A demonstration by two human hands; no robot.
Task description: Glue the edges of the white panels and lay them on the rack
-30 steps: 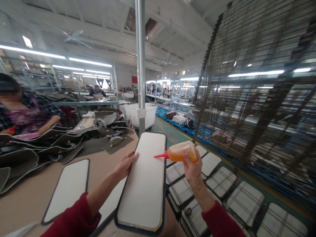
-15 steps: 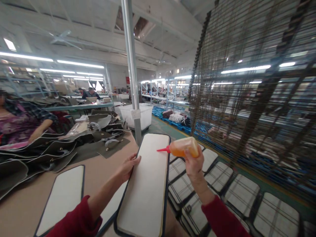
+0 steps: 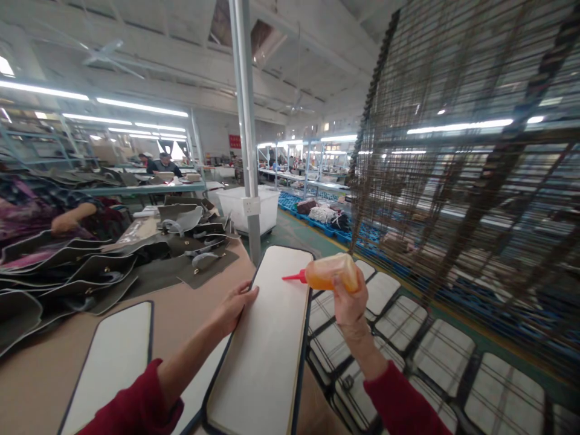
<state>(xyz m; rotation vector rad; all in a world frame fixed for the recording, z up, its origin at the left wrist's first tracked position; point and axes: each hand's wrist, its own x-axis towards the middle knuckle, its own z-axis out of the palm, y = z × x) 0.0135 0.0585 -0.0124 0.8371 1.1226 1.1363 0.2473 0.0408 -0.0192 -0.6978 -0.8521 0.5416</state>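
Note:
A long white panel (image 3: 267,338) with a dark rim lies at the table's right edge. My left hand (image 3: 235,305) rests on its left rim, fingers curled over the edge and gripping it. My right hand (image 3: 347,302) is wrapped round an orange squeeze bottle (image 3: 328,272) held sideways. Its red nozzle (image 3: 293,278) points left and hovers just above the panel's right side.
A second white panel (image 3: 111,362) lies on the brown table (image 3: 181,302). Grey bag pieces (image 3: 113,266) are heaped at the back left, where another person (image 3: 40,214) works. A steel post (image 3: 247,127) rises behind. Wire racks (image 3: 453,151) and white panels on a rack (image 3: 403,338) stand right.
The view has swung slightly. My right hand with the bottle has shifted a little left over the panel. My left hand has kept its place on the rim.

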